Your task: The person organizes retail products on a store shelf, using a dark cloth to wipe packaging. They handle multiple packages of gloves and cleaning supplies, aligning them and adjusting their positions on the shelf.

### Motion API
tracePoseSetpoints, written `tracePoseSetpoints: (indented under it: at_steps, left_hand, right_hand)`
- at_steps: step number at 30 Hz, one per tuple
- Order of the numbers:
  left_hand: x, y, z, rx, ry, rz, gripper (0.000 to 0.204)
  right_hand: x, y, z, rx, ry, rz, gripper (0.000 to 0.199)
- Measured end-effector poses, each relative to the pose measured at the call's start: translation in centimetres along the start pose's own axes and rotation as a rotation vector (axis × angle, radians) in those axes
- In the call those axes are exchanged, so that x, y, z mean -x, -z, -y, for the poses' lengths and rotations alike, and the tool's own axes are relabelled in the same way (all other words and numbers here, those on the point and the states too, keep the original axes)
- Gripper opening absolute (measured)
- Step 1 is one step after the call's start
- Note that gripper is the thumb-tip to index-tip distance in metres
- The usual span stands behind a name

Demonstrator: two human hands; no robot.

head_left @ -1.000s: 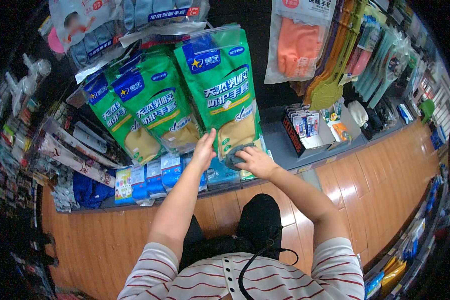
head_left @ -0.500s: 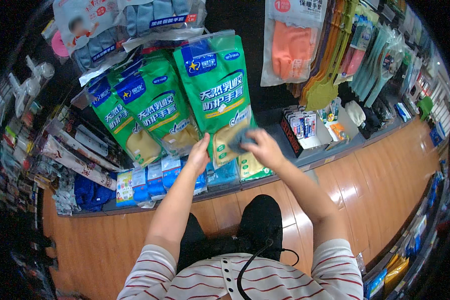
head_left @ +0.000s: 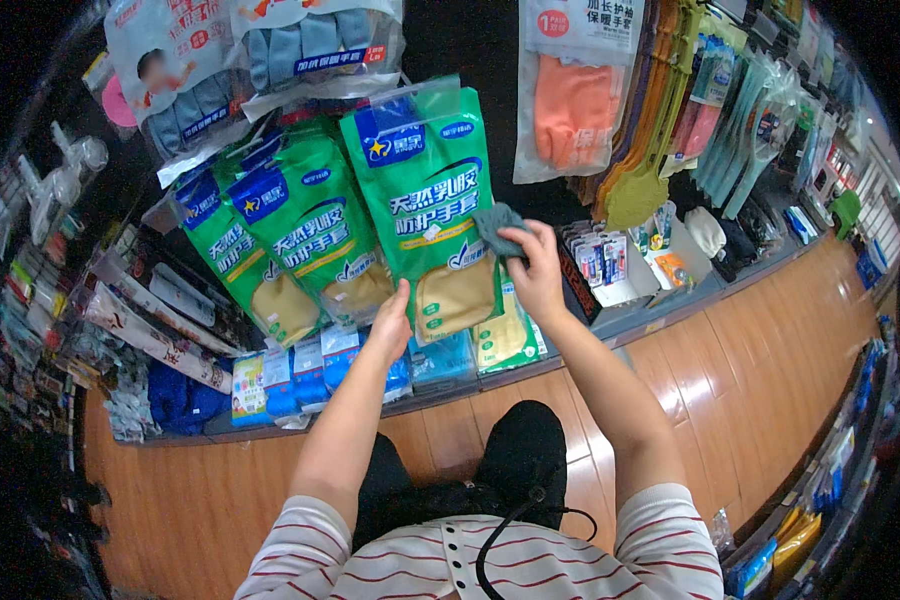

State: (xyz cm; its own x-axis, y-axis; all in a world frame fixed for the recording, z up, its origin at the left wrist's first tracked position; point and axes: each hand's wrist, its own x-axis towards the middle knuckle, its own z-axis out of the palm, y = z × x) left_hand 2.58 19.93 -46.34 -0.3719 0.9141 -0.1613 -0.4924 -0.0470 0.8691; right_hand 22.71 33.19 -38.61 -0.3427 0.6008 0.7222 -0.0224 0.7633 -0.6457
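A green package of rubber gloves (head_left: pixel 435 215) hangs in front of me, its clear window showing tan gloves. At its lower left edge my left hand (head_left: pixel 393 325) grips it, thumb in front and the other fingers mostly hidden. A dark grey-green cloth (head_left: pixel 498 232) is bunched in my right hand (head_left: pixel 538 270) and touches the package's right edge, about halfway up. Similar green glove packages (head_left: pixel 315 225) hang close by on the left.
Packs of grey gloves (head_left: pixel 315 45) and a pack of orange gloves (head_left: pixel 575 110) hang above. Blue packets (head_left: pixel 340 355) lie on the low shelf below. Olive spatulas (head_left: pixel 638 185) and a white box of small packets (head_left: pixel 610 265) are to the right. The floor (head_left: pixel 220 500) is wood-toned.
My right hand has moved the cloth from the package's lower window up to its right edge. The package's lower end has swung slightly, and my left hand has dropped a little.
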Motion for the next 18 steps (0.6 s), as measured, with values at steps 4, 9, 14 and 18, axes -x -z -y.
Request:
tracePoseSetpoints:
  at_steps: [4,9,14,18]
  left_hand:
    - [-0.3,0.2,0.0,-0.045,0.045,-0.062,0.068]
    - [-0.8,1.0,0.2,-0.082,-0.031,-0.045,0.066]
    - [-0.1,1.4,0.0,-0.074,0.011,-0.039,0.068]
    - [0.4,0.4,-0.6,-0.060,-0.007,-0.029,0.068]
  right_hand:
    - [5.0,-0.3,-4.5,0.000,-0.106,0.194,0.036]
    - [1.4,1.9,-2.5,0.042,-0.024,0.005,0.034]
    - [-9.1,1.2,5.4,0.064,0.268,-0.145,0.042]
    - [-8.8,-0.8,4.1,0.153,0.219,-0.050,0.048]
